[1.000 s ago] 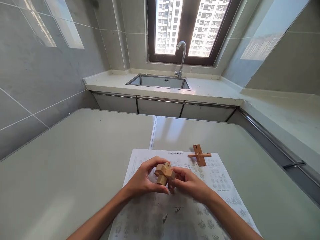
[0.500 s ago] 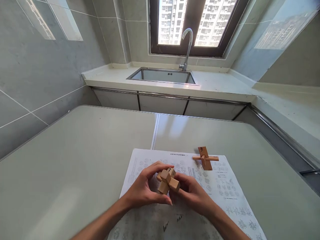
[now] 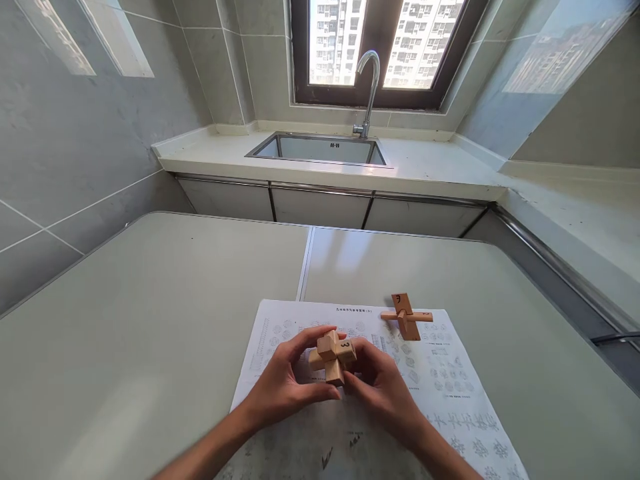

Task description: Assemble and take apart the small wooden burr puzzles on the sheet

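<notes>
Between my two hands, above a printed sheet, is a wooden burr puzzle of interlocked light-brown blocks, with a "3" marked on one block end. My left hand curves round its left side, fingertips at the top and thumb at the bottom. From the right, my right hand grips it with thumb and fingers; part of the puzzle is hidden there. A second wooden puzzle, a cross of flat boards and a thin bar, lies at the sheet's upper right, touched by neither hand.
The printed sheet, covered in small puzzle drawings, lies on a pale table with a seam down its middle. Beyond the table's far edge stand a white counter, a sink and a tap. Tiled walls flank both sides.
The burr puzzle has been turned between my hands, so the block end marked "3" now faces right and nearer to me. The view has shifted slightly; the second puzzle stays on the sheet.
</notes>
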A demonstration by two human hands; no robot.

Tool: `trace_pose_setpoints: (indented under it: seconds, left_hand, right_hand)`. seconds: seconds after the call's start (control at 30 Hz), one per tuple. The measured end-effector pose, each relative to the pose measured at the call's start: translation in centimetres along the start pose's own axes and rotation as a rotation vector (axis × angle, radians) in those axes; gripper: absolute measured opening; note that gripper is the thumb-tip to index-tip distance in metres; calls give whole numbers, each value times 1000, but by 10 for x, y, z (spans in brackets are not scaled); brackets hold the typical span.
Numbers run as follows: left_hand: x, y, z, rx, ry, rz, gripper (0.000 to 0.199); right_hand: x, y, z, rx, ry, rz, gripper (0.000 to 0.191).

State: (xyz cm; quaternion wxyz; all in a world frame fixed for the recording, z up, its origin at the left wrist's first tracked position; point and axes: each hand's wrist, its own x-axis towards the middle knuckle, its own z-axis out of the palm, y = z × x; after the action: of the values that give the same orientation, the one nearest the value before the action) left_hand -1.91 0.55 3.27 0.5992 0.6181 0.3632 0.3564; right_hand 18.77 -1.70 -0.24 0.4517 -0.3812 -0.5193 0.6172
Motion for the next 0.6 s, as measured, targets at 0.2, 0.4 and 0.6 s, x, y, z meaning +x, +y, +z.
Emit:
trace_pose_setpoints:
  seconds: [0.2, 0.4, 0.6]
  left_hand:
    - [0, 5, -1, 3, -39, 0, 70]
    - [-1, 5, -2, 21, -56, 29, 72]
    - [-1, 4, -4, -10, -81, 51, 71]
  right_hand:
    - [0, 2, -3, -9, -21, -39, 30]
    - [0, 1, -3, 14, -53, -36, 32]
    - [1, -4, -7, 57, -148, 10, 30]
